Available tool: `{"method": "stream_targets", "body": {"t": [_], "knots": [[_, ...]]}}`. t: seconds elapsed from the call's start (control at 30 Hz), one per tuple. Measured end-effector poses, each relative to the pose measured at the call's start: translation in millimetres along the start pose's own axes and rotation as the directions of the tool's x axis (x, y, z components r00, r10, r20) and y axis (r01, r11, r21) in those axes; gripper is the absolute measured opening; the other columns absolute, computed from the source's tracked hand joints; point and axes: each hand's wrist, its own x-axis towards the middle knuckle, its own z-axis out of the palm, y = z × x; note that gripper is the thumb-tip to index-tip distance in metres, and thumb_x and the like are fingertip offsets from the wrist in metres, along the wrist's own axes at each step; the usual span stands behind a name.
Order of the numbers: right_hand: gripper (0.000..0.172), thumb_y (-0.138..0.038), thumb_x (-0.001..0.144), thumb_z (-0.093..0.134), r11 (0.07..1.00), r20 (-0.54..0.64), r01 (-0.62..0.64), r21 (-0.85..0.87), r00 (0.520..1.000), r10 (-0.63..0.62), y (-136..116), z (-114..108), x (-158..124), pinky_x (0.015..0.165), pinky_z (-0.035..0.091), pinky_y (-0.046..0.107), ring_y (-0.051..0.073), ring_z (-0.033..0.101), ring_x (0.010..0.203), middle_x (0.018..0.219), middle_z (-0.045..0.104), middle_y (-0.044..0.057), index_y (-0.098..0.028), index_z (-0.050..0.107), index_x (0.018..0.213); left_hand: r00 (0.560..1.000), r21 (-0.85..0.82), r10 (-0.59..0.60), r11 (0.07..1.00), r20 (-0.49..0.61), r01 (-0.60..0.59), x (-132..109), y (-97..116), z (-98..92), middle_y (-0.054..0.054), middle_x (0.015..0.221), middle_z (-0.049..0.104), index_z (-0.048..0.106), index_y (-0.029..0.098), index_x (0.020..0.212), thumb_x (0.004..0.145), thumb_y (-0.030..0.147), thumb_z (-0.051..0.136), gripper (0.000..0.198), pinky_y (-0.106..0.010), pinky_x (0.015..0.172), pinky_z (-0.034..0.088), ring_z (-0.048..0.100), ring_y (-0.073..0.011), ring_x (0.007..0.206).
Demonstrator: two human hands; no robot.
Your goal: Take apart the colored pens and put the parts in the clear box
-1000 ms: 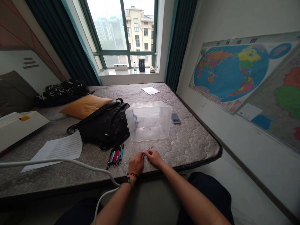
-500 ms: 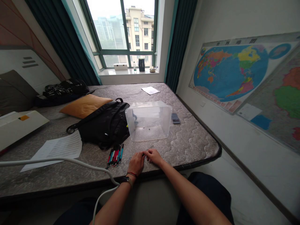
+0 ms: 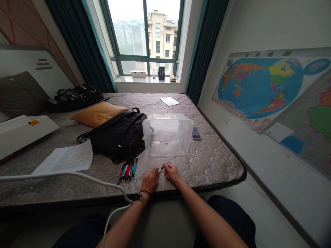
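Both my hands are close together above the near edge of the mattress (image 3: pixel 207 165). A slim pen (image 3: pixel 161 168) spans the small gap between them. My left hand (image 3: pixel 150 180) is closed, its fingertips pinching the pen's near end. My right hand (image 3: pixel 171 174) is also closed, its fingers round the pen's other end, and a thin tip shows beyond them. Left of my hands lies a row of several black, red and teal pens (image 3: pixel 128 170). Behind my hands a clear plastic box (image 3: pixel 168 151) rests on its side, its opening toward me, with two tiny pieces inside.
Left of the box lies a black backpack (image 3: pixel 121 137), with an orange cushion (image 3: pixel 99 113) behind it. A printed sheet (image 3: pixel 66 159) and a white cable (image 3: pixel 90 178) are at the left. A dark grey item (image 3: pixel 196 134) lies right of the box.
My hands have moved slightly apart, the right one shifting right, so more of the pen shows between them. The view has turned a little to the left.
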Motion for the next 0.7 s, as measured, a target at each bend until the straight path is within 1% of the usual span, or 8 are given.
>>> {"method": "stream_targets", "body": {"t": [0.17, 0.37, 0.57, 0.7], "knots": [[0.05, -0.063, 0.08, 0.058, 1.0, 0.018, -0.016, -0.024, 1.0, 0.016, 0.9, 0.0, 1.5, 0.034, 0.029, 0.02, 0.008, 0.045, 0.035, 0.046, 0.053, -0.002, -0.018, 0.053, 0.058, 0.999, 0.01, 0.018, 1.0, 0.041, -0.019, 0.6, 1.2, -1.4, -0.006, 0.098, 0.069, 0.057, 0.022, 0.109, 0.102, 0.03, 0.03, 0.029, -0.029, 0.077, 0.043, 0.065, -0.0189, 0.089], [0.046, -0.06, 0.082, 0.055, 0.999, 0.027, -0.025, -0.025, 0.999, 0.026, -0.7, 1.6, 1.3, 0.035, 0.029, 0.02, 0.008, 0.041, 0.035, 0.045, 0.05, -0.004, -0.02, 0.051, 0.06, 0.995, 0.011, -0.01, 1.0, 0.096, 0.009, 0.0, 2.0, -1.2, -0.006, 0.098, 0.07, 0.057, 0.022, 0.109, 0.102, 0.028, 0.028, 0.03, -0.029, 0.071, 0.042, 0.065, -0.0194, 0.082], [0.043, -0.059, 0.081, 0.056, 0.999, 0.058, -0.044, 0.004, 0.997, 0.044, -0.8, 1.3, 1.5, 0.035, 0.029, 0.019, 0.007, 0.042, 0.036, 0.049, 0.052, -0.004, -0.02, 0.051, 0.064, 0.992, 0.018, -0.035, 0.999, 0.121, 0.033, -0.2, -0.2, 3.9, -0.007, 0.096, 0.07, 0.056, 0.023, 0.112, 0.102, 0.034, 0.025, 0.034, -0.03, 0.067, 0.042, 0.065, -0.0206, 0.077], [0.042, -0.058, 0.08, 0.058, 0.998, 0.048, -0.047, 0.029, 0.998, 0.046, -1.2, 0.5, 1.3, 0.034, 0.029, 0.019, 0.007, 0.041, 0.034, 0.048, 0.052, -0.005, -0.019, 0.051, 0.065, 0.992, 0.003, -0.053, 0.999, 0.118, 0.053, -0.3, 0.4, 3.8, -0.008, 0.099, 0.069, 0.057, 0.023, 0.109, 0.102, 0.038, 0.022, 0.038, -0.03, 0.067, 0.042, 0.065, -0.0202, 0.077]]}}
